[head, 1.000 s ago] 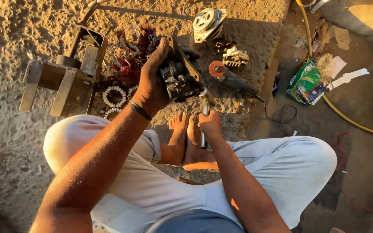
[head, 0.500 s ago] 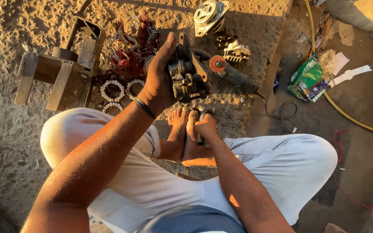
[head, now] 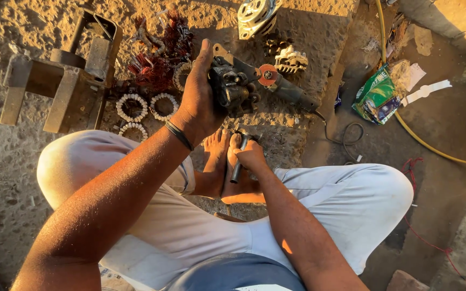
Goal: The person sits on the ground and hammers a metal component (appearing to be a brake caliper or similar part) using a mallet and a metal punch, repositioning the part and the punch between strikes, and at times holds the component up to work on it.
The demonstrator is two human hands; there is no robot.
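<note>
Seated cross-legged on sandy ground, bare feet (head: 227, 167) tucked together between white-trousered knees. Left hand (head: 198, 99) raised over the stone slab (head: 319, 48), fingers curled and pressed around a dark, greasy metal motor part (head: 233, 91), thumb pointing up along its near side; black band at the wrist. Right hand (head: 250, 155) low, just above the feet, fingers closed in a fist around a dark tool handle (head: 237, 167) that slants down across the toes. Just beyond the motor part, on the slab, an angle grinder (head: 281, 86) with an orange disc, its cable trailing off the slab's right edge. Near the slab's far edge, a silver housing (head: 257, 16) and a toothed metal piece (head: 291, 59). Left of the held part, white ring-shaped pieces (head: 133, 108) and reddish copper windings (head: 160, 59) beside a rusty steel bracket (head: 66, 81). Off to the right, a green packet (head: 376, 97) and a yellow hose (head: 432, 151).
</note>
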